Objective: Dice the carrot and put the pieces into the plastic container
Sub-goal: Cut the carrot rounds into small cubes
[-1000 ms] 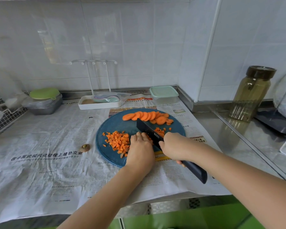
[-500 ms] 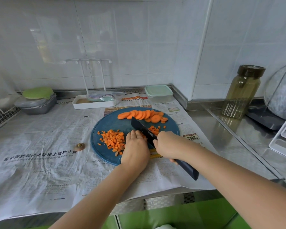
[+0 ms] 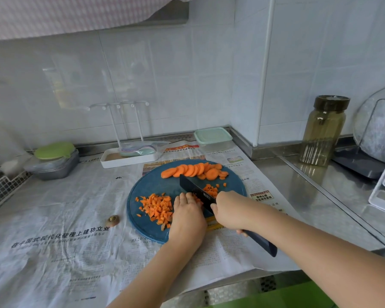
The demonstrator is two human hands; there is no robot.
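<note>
Little is changing on the cutting board point(image 3: 156, 187): the right hand point(image 3: 231, 210) is still gripping the knife point(image 3: 196, 187); the left hand point(image 3: 187, 216) is pressing down beside the blade, its grip indiscernible. Uncut carrot slices point(image 3: 193, 170) are remaining at the board's far edge and the lidded plastic container point(image 3: 212, 136) is standing behind it, so dicing is continuing.
</note>
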